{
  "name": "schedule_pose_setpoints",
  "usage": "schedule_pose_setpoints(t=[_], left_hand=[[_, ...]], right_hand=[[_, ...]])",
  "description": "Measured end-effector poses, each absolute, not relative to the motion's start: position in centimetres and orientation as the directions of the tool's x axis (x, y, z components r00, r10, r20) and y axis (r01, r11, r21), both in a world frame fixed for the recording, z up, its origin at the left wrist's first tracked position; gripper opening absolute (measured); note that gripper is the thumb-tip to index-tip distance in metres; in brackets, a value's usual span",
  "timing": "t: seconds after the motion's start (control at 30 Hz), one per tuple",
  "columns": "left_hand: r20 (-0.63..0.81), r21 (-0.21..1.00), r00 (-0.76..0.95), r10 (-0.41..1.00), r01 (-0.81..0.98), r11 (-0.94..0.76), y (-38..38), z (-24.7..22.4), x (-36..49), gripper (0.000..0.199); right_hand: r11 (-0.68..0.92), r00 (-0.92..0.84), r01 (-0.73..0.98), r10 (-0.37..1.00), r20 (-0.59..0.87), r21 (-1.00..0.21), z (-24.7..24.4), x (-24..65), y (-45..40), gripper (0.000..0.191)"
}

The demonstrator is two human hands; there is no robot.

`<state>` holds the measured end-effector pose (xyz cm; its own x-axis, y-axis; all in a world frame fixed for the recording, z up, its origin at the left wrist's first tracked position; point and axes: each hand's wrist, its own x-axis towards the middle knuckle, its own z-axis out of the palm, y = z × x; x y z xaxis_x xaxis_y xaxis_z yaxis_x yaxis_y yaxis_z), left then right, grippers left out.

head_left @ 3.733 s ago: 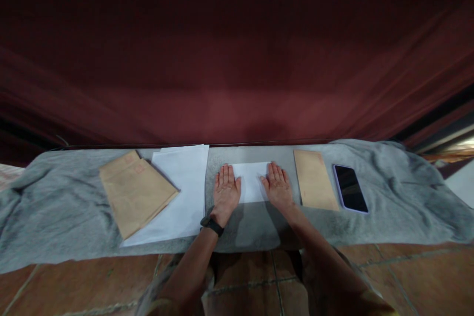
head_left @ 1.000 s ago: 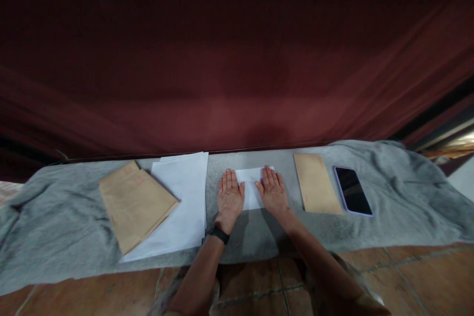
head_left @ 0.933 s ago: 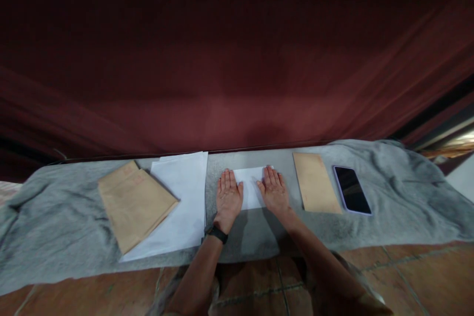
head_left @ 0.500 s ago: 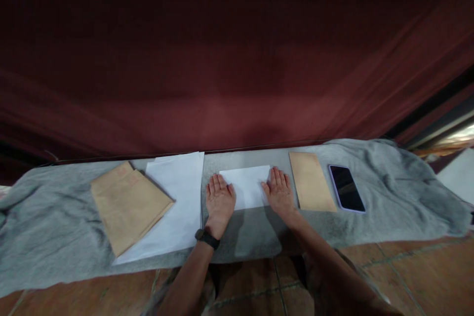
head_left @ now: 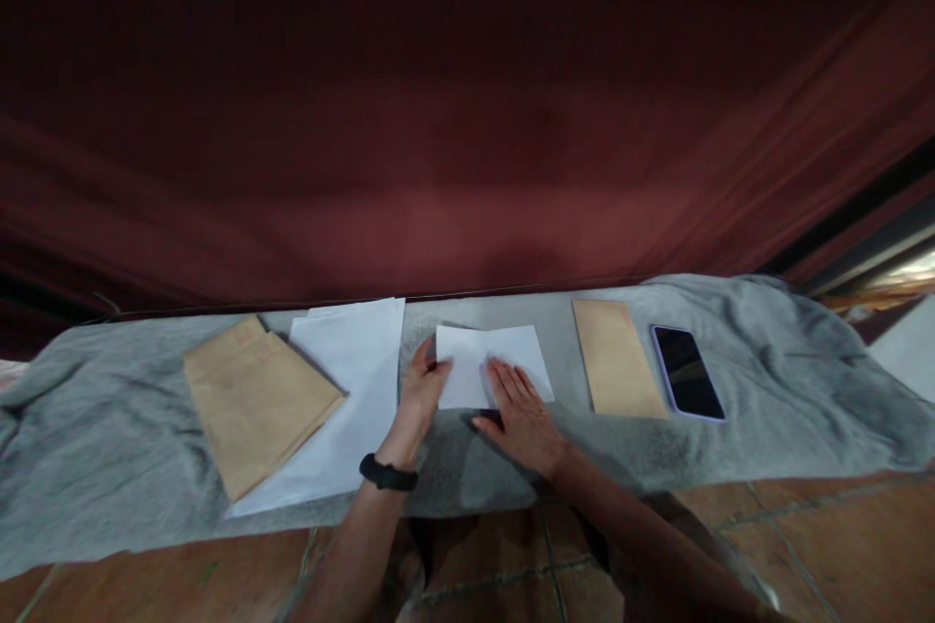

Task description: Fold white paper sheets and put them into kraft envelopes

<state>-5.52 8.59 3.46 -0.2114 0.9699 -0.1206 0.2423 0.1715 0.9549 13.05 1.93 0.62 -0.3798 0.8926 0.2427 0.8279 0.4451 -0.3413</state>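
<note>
A folded white paper (head_left: 522,350) lies on the grey cloth in the middle, its left part raised a little. My left hand (head_left: 422,389), with a black band on the wrist, grips the paper's left edge between thumb and fingers. Flat on the paper's lower middle rests my right hand (head_left: 522,419), fingers stretched out and thumb apart on the cloth side. Larger white sheets (head_left: 357,350) lie to the left, partly under brown envelopes (head_left: 255,399). Right of the folded paper is a single brown envelope (head_left: 619,360).
A phone with a light purple case (head_left: 687,372) lies right of the single envelope. The grey cloth (head_left: 796,380) covers the long, narrow surface. Behind it stands a dark red backdrop (head_left: 467,224), and tiled floor (head_left: 504,565) shows below.
My left hand has gone from lying flat to gripping the paper's left edge, which has lifted. My right hand has moved left and down, from the right edge onto the paper's middle.
</note>
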Motion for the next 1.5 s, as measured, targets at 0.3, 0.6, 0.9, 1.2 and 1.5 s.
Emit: schedule_pose_setpoints(t=[0.3,0.6,0.9,1.2,1.5], left_hand=[[-0.333,0.908,0.079,0.940,-0.244,0.342,6.7,5.2,-2.6,0.059],[-0.251,0.915,0.140,0.958,-0.289,0.282,5.1,4.1,0.0,0.058],[-0.141,0.855,0.016,0.990,0.506,0.114,7.1,2.1,-6.2,0.055],[-0.088,0.508,-0.001,0.996,0.860,0.046,7.6,1.2,-6.7,0.083],[0.191,0.300,-0.016,0.981,0.953,-0.043,5.8,3.6,-5.3,0.075]], right_hand=[[0.160,0.155,0.230,0.968,0.198,-0.960,6.5,16.9,5.6,0.059],[-0.053,0.128,-0.334,0.987,-0.101,-0.941,3.8,16.5,5.0,0.048],[-0.216,0.230,-0.153,0.941,-0.248,-0.964,0.7,21.5,5.3,0.048],[0.129,0.217,0.585,0.926,0.308,-0.801,1.9,21.5,4.7,0.045],[0.402,-0.316,0.781,0.914,0.254,-0.478,1.7,16.4,2.3,0.051]])
